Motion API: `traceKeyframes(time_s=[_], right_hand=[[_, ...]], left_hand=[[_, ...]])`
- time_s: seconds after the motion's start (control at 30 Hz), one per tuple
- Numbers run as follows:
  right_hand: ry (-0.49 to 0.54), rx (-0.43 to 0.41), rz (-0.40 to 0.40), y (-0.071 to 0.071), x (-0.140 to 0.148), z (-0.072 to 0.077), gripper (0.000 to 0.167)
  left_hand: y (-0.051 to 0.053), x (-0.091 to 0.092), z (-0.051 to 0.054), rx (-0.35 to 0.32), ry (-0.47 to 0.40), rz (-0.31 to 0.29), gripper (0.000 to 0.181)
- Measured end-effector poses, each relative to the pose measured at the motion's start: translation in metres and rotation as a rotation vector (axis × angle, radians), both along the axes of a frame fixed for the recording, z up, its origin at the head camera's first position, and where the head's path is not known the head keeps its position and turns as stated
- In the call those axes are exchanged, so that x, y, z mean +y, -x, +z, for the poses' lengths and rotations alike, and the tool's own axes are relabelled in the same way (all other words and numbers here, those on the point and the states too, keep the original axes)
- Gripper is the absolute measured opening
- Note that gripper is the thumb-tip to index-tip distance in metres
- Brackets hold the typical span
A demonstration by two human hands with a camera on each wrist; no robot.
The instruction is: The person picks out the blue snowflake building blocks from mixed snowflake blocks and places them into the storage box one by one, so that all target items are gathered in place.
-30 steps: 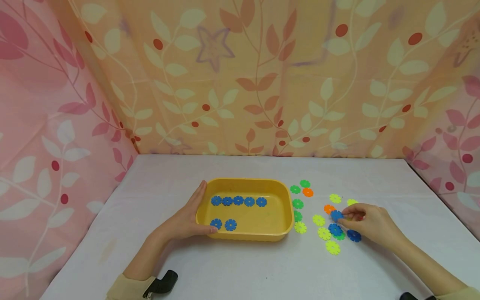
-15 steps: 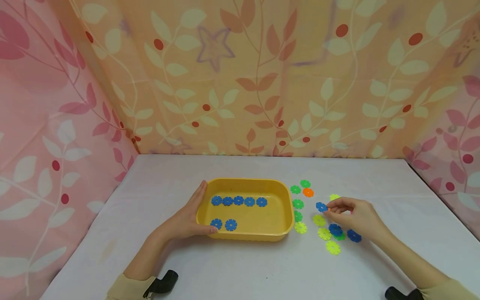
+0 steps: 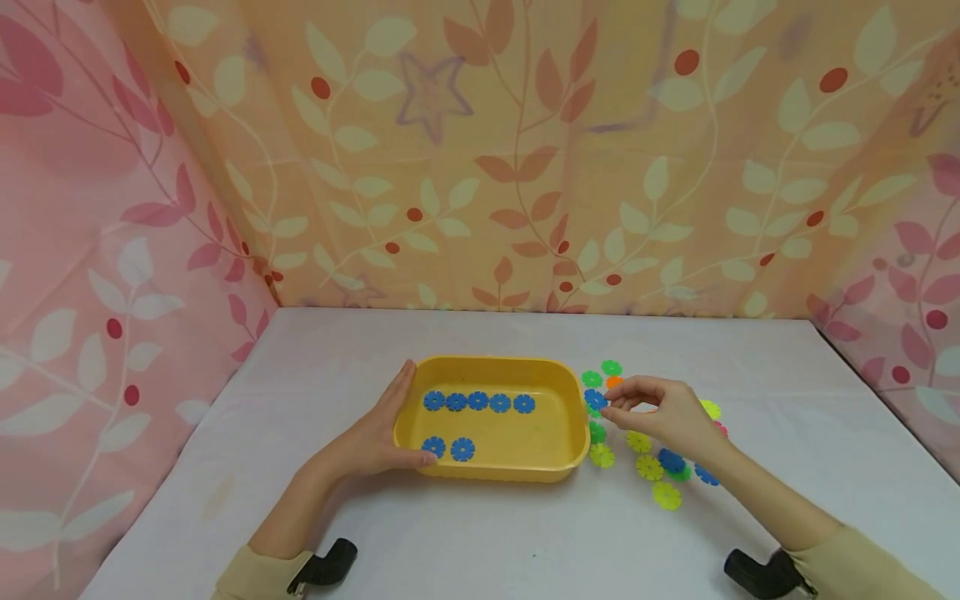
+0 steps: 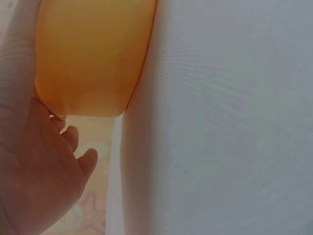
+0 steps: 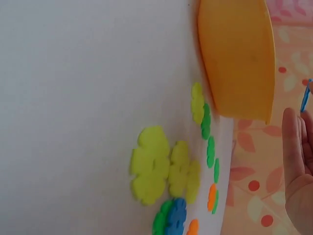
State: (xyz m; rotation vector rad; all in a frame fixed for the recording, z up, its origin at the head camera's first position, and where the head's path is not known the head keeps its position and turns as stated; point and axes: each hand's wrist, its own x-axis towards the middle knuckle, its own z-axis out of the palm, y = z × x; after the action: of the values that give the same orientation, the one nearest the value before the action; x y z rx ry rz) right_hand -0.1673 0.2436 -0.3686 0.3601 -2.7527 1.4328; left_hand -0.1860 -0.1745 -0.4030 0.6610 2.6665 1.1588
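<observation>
A yellow plastic basin (image 3: 498,472) stands on the white table, and my left hand (image 3: 363,437) grips its left end, thumb over the front rim and fingers along the outside. Inside lie several blue flower-shaped snowflake discs (image 3: 478,402) in a back row, with two more near the front left. My right hand (image 3: 671,412) pinches another blue snowflake disc (image 3: 595,400) between thumb and fingertips, just outside the basin's right rim. In the right wrist view this disc (image 5: 305,96) appears edge-on, raised off the table. The left wrist view shows the basin's outer wall (image 4: 93,58) against my hand.
Right of the basin, green discs (image 3: 592,379), yellow discs (image 3: 649,467) and an orange disc (image 3: 614,382) lie scattered. A blue disc (image 3: 671,460) overlaps a green one; another blue disc (image 3: 707,474) is partly behind my right forearm. Patterned curtains surround the table.
My right hand has carried the blue snowflake disc leftward from the scattered discs to beside the basin's right rim. My left hand and the basin have stayed put.
</observation>
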Motion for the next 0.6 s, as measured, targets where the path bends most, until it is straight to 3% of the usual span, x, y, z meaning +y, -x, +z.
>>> traceKeyframes(time_s=[0.33,0.6], right_hand=[[0.085,-0.018,0.162,0.015,-0.050,0.009,0.026],[0.072,-0.017,0.279,0.025,-0.082,0.005,0.030]], left_hand=[[0.001,0.000,-0.001,-0.011,0.001,0.003,0.129],[0.001,0.000,-0.001,-0.014,0.004,0.005,0.130]])
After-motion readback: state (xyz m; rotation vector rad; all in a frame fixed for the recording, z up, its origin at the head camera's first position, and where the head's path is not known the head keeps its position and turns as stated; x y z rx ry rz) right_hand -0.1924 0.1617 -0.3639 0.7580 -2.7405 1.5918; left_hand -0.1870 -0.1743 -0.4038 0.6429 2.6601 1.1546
